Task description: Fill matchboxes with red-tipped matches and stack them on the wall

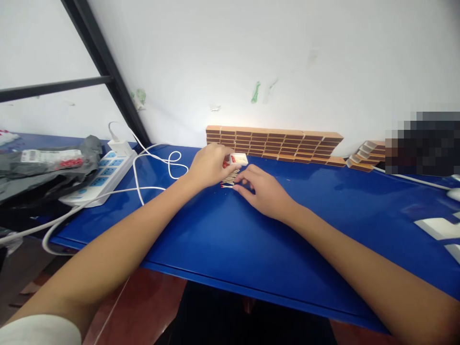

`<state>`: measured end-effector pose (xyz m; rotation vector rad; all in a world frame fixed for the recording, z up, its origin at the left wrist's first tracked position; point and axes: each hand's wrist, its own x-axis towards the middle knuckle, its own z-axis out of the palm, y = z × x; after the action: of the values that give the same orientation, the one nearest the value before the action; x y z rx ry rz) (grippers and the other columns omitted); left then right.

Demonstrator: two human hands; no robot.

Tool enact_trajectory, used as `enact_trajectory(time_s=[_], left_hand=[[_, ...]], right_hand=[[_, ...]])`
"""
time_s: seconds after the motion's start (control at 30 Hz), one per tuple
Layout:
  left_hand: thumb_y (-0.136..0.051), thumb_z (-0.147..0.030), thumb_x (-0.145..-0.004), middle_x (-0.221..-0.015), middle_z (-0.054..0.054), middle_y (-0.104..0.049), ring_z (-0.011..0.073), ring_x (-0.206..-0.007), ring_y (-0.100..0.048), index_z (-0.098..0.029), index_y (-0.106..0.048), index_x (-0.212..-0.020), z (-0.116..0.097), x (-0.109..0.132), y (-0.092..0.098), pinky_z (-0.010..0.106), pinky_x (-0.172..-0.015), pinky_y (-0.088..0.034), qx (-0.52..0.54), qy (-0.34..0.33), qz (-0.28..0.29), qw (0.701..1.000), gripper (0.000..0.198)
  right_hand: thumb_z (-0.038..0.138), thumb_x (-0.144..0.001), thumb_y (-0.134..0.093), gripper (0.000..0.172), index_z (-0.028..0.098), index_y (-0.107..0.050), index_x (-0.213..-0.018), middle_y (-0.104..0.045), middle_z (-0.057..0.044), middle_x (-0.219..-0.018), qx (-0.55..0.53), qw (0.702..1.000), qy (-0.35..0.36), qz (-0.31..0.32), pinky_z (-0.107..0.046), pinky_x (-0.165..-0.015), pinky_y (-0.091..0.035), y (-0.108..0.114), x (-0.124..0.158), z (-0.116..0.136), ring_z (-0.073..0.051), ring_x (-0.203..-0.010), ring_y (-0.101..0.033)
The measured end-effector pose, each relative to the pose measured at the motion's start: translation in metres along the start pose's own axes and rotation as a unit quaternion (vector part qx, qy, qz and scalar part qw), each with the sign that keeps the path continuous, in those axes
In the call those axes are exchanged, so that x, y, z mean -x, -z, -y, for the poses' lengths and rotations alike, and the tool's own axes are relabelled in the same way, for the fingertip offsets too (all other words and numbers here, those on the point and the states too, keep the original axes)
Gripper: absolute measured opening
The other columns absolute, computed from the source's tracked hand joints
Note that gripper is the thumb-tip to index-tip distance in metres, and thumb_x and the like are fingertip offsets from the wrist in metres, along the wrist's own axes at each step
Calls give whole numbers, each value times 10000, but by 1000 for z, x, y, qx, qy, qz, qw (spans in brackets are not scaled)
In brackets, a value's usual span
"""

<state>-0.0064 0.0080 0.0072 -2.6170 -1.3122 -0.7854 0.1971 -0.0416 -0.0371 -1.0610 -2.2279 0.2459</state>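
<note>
My left hand is closed around a small white matchbox tray, its thumb along the near side. Red-headed matches show inside the tray, partly covered by my fingers. Just in front of it, a row of loose matches lies on the blue table, red heads to the left. My right hand rests at the other end of these matches, with thumb and forefinger curled about their plain ends. How many matches are between those fingertips is too small to make out.
Matchboxes stand in a long stack against the wall, with a smaller stack at its right. At left are a white power strip, looping white cables and grey plastic bags. White pieces lie at the right edge.
</note>
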Motion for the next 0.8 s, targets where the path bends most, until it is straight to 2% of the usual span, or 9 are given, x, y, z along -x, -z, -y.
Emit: enact_trajectory(time_s=[0.17, 0.4, 0.47, 0.53, 0.67, 0.8], left_hand=[[-700, -444, -961, -908, 81, -757, 271, -888, -657, -188, -748, -938, -1, 1, -1, 369, -755, -457, -8, -15, 15, 1000, 261], [-727, -432, -952, -966, 90, -777, 287, -938, -681, -187, -772, -1031, -1, 2, -2, 377, -781, -485, -4, -13, 30, 999, 261], [-753, -420, -938, -978, 91, -782, 290, -949, -686, -182, -773, -1108, 0, 2, -2, 380, -795, -492, -1, -14, 41, 999, 293], [-771, -398, -926, -971, 94, -781, 289, -945, -688, -172, -769, -1154, 0, 3, -4, 382, -799, -496, -3, -16, 47, 999, 321], [-784, -395, -917, -915, 75, -769, 272, -901, -682, -191, -779, -1094, -1, 3, -6, 364, -767, -485, 12, -34, 44, 998, 270], [-766, -466, -932, -918, 61, -762, 251, -870, -667, -204, -766, -1085, -4, 4, -6, 349, -748, -463, 43, -66, 44, 996, 303]], right_hand=[[222, -1000, -615, 75, 223, -605, -926, -654, -60, -1002, 16, 997, -37, 60, -351, -767, -466, -6, -3, 5, -220, -887, -627], [225, -1047, -517, 115, 218, -584, -953, -651, -83, -1022, 29, 991, -27, 125, -361, -775, -466, 12, -1, -2, -226, -852, -617], [247, -1057, -500, 124, 221, -575, -962, -649, -80, -1030, 21, 993, -31, 112, -357, -768, -464, 18, -1, -6, -223, -843, -617], [257, -1062, -486, 128, 222, -563, -965, -645, -78, -1022, 15, 997, -31, 72, -354, -768, -458, 23, -3, -10, -223, -851, -614], [264, -1056, -482, 106, 218, -551, -989, -626, -86, -1013, 43, 999, -27, -6, -361, -768, -446, 31, -8, -20, -235, -871, -599], [266, -1059, -462, 113, 221, -546, -999, -612, -90, -1022, 74, 996, -49, -15, -361, -728, -433, 31, -9, -24, -244, -869, -599]])
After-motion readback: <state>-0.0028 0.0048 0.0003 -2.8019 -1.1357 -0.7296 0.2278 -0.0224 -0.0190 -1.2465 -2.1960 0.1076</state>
